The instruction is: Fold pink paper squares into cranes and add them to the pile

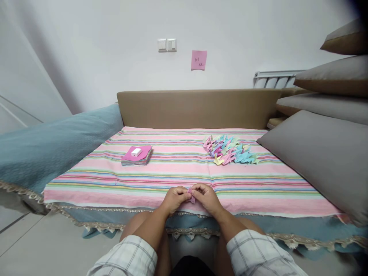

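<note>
Between my two hands is a small folded piece of pink paper (191, 199), held just above the front part of the striped cloth. My left hand (176, 198) pinches its left side between thumb and fingers. From the other side my right hand (206, 196) grips the paper near its top, fingertips close to the left ones. The fingers cover much of the paper, so its exact folds are hard to make out. Farther back on the right lies a group of folded paper cranes (228, 150) in pink, blue, yellow, green and purple.
A stack of coloured paper squares (136, 158) with a small white box (136, 152) on top sits at the left. Striped cloth (172, 168) covers the seat. Grey cushions (322, 157) are piled on the right; a blue-covered armrest (71, 134) bounds the left.
</note>
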Motion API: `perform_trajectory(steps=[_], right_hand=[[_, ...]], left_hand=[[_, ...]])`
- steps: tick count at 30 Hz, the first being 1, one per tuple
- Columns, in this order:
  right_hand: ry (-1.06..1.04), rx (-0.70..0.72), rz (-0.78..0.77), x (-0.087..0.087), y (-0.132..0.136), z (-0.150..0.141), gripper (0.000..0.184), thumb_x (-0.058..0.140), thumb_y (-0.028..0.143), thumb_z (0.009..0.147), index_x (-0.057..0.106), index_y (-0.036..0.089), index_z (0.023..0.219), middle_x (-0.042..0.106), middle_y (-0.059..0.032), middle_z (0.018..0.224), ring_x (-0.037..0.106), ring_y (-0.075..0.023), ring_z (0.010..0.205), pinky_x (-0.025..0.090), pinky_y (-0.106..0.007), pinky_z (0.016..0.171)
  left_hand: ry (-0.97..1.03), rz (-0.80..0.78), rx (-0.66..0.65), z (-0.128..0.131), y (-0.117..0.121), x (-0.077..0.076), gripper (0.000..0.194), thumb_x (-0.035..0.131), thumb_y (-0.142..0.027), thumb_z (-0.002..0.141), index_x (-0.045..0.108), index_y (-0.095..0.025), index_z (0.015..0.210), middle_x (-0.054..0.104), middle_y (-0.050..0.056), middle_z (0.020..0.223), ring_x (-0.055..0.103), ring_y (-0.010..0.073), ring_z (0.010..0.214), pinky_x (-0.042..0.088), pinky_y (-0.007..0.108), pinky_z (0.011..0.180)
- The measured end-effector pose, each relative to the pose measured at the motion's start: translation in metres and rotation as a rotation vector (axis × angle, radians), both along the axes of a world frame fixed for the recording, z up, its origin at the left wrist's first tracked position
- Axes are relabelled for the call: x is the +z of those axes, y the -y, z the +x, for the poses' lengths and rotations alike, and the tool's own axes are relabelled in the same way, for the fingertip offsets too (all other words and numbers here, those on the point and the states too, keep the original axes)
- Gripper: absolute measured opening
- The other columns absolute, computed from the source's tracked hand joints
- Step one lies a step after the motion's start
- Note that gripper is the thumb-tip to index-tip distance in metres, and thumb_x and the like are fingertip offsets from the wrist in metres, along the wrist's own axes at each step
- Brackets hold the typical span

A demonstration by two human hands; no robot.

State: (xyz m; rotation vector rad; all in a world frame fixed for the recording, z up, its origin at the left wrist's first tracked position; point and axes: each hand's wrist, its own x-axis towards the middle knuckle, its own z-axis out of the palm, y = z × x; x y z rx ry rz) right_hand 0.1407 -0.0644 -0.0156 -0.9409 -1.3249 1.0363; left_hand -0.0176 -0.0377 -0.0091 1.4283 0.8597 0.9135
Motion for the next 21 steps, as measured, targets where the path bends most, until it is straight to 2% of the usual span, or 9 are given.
perform_trajectory(steps=[7, 14, 21], right_hand=[[0.010, 0.018, 0.007, 0.0038, 0.0008, 0.0009, 0.024, 0.064, 0.040, 0.073, 0.063, 0.016, 0.069, 0.061, -0.0010, 0.066, 0.054, -0.0131, 0.064, 0.044, -0.026, 0.064], [-0.024, -0.054, -0.006, -0.0014, 0.0004, -0.0032, 0.028, 0.062, 0.044, 0.074, 0.061, 0.016, 0.070, 0.058, 0.0001, 0.065, 0.051, -0.0121, 0.061, 0.042, -0.025, 0.060], [-0.035, -0.073, -0.024, -0.0039, -0.0019, -0.0044, 0.029, 0.063, 0.046, 0.074, 0.062, 0.017, 0.077, 0.056, 0.0008, 0.066, 0.047, -0.0105, 0.058, 0.040, -0.024, 0.056]], left_hand=[[0.016, -0.017, -0.010, 0.0004, 0.0002, 0.0006, 0.031, 0.078, -0.043, 0.055, 0.070, -0.013, 0.061, 0.058, 0.001, 0.063, 0.051, 0.0122, 0.062, 0.040, 0.025, 0.062], [0.032, -0.049, -0.027, 0.0029, 0.0022, 0.0029, 0.033, 0.076, -0.045, 0.057, 0.066, -0.013, 0.058, 0.054, -0.001, 0.056, 0.046, 0.0097, 0.056, 0.036, 0.023, 0.058], [0.092, -0.103, 0.048, 0.0044, 0.0023, 0.0006, 0.035, 0.077, -0.044, 0.056, 0.064, -0.012, 0.062, 0.055, -0.003, 0.053, 0.043, 0.0079, 0.052, 0.032, 0.021, 0.055]])
